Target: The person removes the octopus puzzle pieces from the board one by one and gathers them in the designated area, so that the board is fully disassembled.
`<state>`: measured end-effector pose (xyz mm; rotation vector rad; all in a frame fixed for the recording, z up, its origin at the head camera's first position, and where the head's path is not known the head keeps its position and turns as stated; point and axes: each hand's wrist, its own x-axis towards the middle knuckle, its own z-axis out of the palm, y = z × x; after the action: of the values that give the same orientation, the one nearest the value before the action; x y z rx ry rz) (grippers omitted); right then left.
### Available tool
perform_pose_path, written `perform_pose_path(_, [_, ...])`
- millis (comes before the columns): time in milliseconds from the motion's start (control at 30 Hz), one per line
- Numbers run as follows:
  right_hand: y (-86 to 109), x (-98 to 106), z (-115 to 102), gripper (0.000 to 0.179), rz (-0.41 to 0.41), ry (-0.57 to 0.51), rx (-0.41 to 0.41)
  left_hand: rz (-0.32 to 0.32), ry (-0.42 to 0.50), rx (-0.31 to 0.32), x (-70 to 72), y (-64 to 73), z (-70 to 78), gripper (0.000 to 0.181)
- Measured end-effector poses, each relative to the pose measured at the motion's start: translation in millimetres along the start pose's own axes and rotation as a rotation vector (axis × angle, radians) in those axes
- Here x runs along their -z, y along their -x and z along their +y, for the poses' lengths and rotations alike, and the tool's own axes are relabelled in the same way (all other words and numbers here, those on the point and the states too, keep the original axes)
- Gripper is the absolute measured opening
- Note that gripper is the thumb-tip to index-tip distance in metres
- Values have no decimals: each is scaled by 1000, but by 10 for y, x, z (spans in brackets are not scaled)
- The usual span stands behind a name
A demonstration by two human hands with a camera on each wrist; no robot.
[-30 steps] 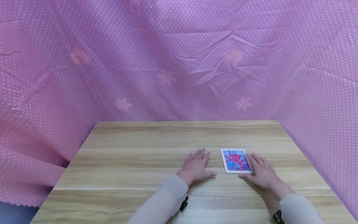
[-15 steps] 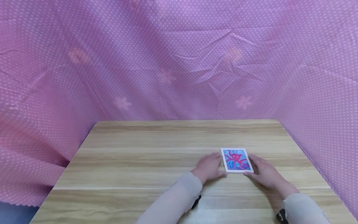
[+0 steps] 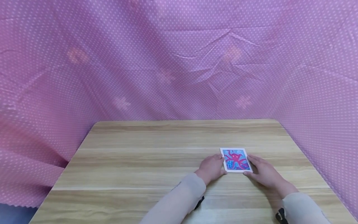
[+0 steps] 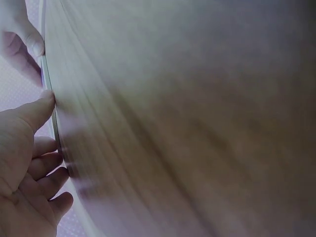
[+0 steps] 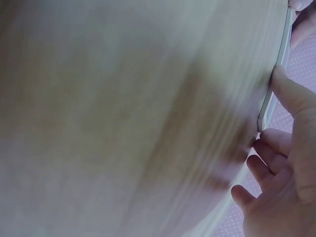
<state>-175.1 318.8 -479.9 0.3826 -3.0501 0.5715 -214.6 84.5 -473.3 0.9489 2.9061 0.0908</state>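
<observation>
A square, white-bordered card (image 3: 236, 160) with a pink octopus on blue lies flat on the wooden table (image 3: 139, 174), right of centre. On its left side, my left hand (image 3: 211, 168) grips the edge, with the fingers along the side and the thumb at the near left corner. Opposite it, my right hand (image 3: 263, 171) holds the right edge, its thumb at the near right corner. Both wrist views show the card edge-on as a thin strip, with the left thumb (image 4: 42, 111) and the right thumb (image 5: 289, 91) against it.
Pink curtain cloth (image 3: 179, 77) with white dots hangs behind the table and along both sides. The table's far edge (image 3: 184, 120) runs below it. Light sleeves (image 3: 179, 199) cover the forearms, and a black strap (image 3: 281, 215) shows at the right wrist.
My left hand has moved right from the bare table up to the card's left edge and drawn its fingers in. The right hand has slid off the card's face to its right edge.
</observation>
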Motion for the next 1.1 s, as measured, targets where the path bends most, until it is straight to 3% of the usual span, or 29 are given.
perform_pose_path(233, [-43, -18, -92, 78, 0, -21, 1, -14, 1, -5, 19, 42, -91, 60])
perform_pose_path(500, [-126, -75, -288, 76, 14, -21, 24, -50, 58, -12, 70, 166, -309, 60])
perform_pose_path(900, [-269, -243, -633, 76, 19, -32, 40, -5, 19, -82, 87, 423, -700, 59])
perform_pose_path(1100, [-301, -327, -803, 74, 51, -25, 61, -15, 18, -77, 113, 555, -847, 60])
